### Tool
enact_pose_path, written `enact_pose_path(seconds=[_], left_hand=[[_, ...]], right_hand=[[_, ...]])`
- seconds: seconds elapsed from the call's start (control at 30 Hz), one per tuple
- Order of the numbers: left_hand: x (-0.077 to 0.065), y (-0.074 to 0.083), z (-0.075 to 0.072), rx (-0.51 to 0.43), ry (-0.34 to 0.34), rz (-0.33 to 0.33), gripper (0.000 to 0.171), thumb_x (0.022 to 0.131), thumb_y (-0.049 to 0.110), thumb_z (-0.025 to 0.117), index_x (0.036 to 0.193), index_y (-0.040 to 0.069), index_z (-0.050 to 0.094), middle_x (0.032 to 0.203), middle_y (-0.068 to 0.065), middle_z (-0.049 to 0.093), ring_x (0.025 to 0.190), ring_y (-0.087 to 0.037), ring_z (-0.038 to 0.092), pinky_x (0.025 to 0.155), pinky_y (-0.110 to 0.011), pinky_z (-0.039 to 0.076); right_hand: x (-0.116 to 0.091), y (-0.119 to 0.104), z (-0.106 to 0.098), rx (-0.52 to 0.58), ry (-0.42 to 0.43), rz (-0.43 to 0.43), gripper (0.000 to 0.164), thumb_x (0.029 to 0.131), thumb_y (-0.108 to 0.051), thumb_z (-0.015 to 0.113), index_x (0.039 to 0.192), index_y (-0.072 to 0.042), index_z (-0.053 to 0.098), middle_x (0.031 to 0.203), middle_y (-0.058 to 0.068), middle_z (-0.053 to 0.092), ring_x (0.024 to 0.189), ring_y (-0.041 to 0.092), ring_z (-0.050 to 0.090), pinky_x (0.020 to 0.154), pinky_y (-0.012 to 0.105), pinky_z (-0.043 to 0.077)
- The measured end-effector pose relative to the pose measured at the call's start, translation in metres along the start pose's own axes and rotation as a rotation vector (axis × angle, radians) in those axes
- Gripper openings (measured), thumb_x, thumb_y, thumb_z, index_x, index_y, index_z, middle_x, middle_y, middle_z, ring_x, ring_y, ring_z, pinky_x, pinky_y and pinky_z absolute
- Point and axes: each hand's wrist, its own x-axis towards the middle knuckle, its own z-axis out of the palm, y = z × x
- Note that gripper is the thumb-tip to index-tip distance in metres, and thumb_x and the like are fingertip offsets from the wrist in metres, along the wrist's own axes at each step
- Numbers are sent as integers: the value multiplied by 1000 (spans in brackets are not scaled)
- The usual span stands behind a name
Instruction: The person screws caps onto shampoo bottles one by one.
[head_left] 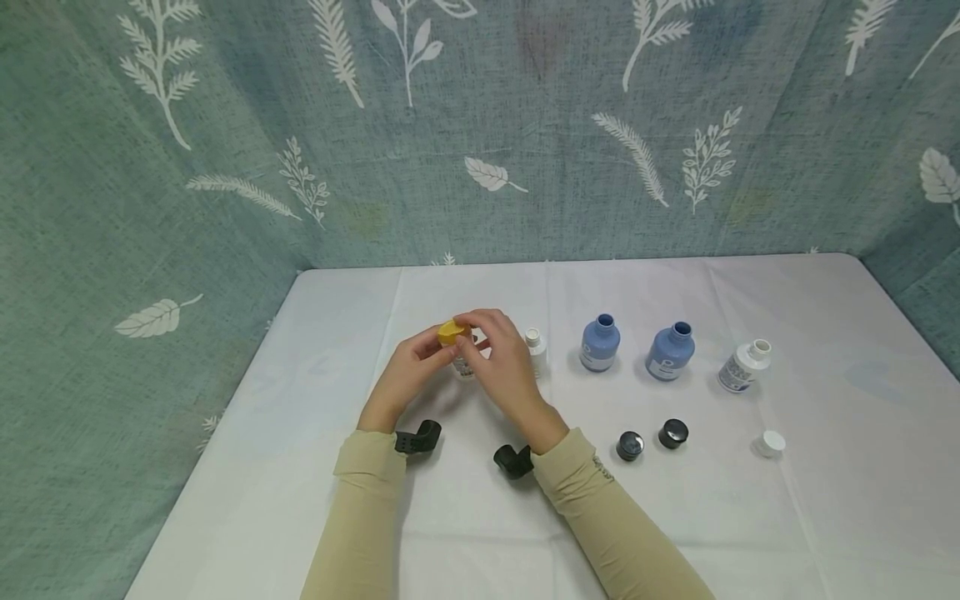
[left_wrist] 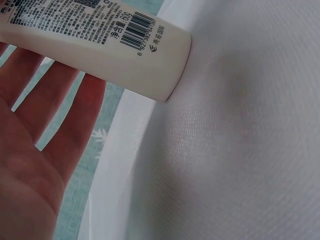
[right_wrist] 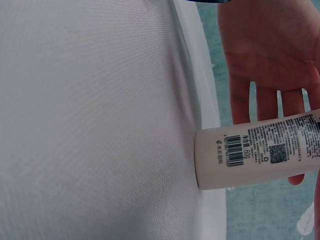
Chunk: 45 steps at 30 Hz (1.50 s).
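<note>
Both hands meet at a white bottle (head_left: pixel 465 367) with a yellow cap (head_left: pixel 450 333), left of the table's middle. Its base touches the white cloth, and small print and a barcode cover its side (left_wrist: pixel 145 55). My left hand (head_left: pixel 408 367) holds the bottle near its top from the left. From the right, my right hand (head_left: pixel 502 358) pinches the yellow cap between thumb and fingers. The fingertips of both hands are out of frame or partly hidden behind the bottle in the wrist views. Just beyond the right hand stands another white bottle (head_left: pixel 535 352), partly covered by it.
To the right stand two blue bottles (head_left: pixel 600 346) (head_left: pixel 670 354) and a white bottle (head_left: pixel 742 368), all with open necks. Nearer lie two black caps (head_left: pixel 630 446) (head_left: pixel 673 433) and a white cap (head_left: pixel 769 443). A patterned green curtain (head_left: pixel 450 208) hangs behind the table.
</note>
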Motion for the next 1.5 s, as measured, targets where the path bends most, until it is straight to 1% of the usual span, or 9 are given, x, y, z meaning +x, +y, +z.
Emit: enact_pose_path(seconds=[0.3, 0.43, 0.53, 0.7, 0.83, 0.97, 1.1, 1.33, 1.5], left_hand=[[1, 0, 0, 27, 5, 12, 50, 83, 51, 60, 125, 24, 56, 126, 3, 56, 117, -19, 51, 98, -49, 39], [1, 0, 0, 64, 8, -9, 42, 86, 46, 60, 121, 24, 58, 112, -2, 62, 101, -19, 54, 89, -43, 43], [-5, 13, 1, 86, 10, -17, 37, 88, 39, 59, 121, 21, 58, 107, -8, 62, 93, -21, 52, 83, -39, 43], [-12, 29, 2, 61, 8, -22, 37, 88, 34, 61, 122, 19, 58, 105, -8, 63, 87, -19, 51, 78, -33, 41], [-11, 28, 2, 49, 6, -23, 39, 88, 35, 61, 124, 20, 57, 118, -2, 60, 98, -18, 55, 87, -38, 44], [-11, 29, 2, 63, 7, -22, 40, 88, 35, 61, 124, 20, 57, 120, -3, 60, 99, -18, 55, 88, -40, 44], [-11, 27, 1, 70, 0, -12, 42, 89, 33, 60, 127, 18, 55, 118, -6, 60, 98, -20, 55, 88, -40, 45], [1, 4, 0, 42, -4, -17, 41, 87, 35, 62, 126, 24, 56, 126, 0, 57, 114, -19, 54, 96, -46, 41], [1, 0, 0, 31, -1, 29, 43, 85, 40, 63, 125, 23, 56, 124, 0, 58, 115, -19, 54, 95, -44, 43]], right_hand=[[0, -2, 0, 26, 14, 1, 22, 88, -15, 61, 110, -12, 63, 108, -1, 55, 96, 8, 52, 71, 28, 51], [-1, 0, 1, 27, 13, 4, 20, 89, -18, 60, 108, -13, 63, 106, -2, 55, 94, 7, 51, 71, 28, 50], [-1, 0, 1, 35, 10, 11, 19, 92, -22, 57, 107, -14, 64, 105, -2, 55, 94, 8, 51, 71, 29, 50], [-1, -1, 0, 27, 15, 43, 18, 95, -21, 51, 104, -15, 65, 104, -1, 55, 96, 10, 52, 73, 32, 49], [0, -2, 0, 24, 21, 46, 17, 94, -16, 52, 103, -14, 66, 104, -1, 56, 96, 10, 53, 73, 29, 48], [0, -2, 0, 16, 23, 32, 16, 93, -14, 53, 104, -14, 65, 105, -1, 56, 97, 10, 53, 72, 24, 47], [0, -2, 0, 18, 16, 25, 16, 92, -13, 54, 104, -13, 65, 108, -1, 56, 100, 10, 53, 72, 26, 49], [0, -1, 0, 42, -7, 28, 20, 90, -14, 56, 109, -13, 63, 115, -4, 55, 102, 11, 54, 72, 27, 50], [0, 0, 0, 28, -29, 16, 25, 90, -18, 58, 115, -15, 61, 122, -5, 55, 107, 8, 53, 73, 24, 50]])
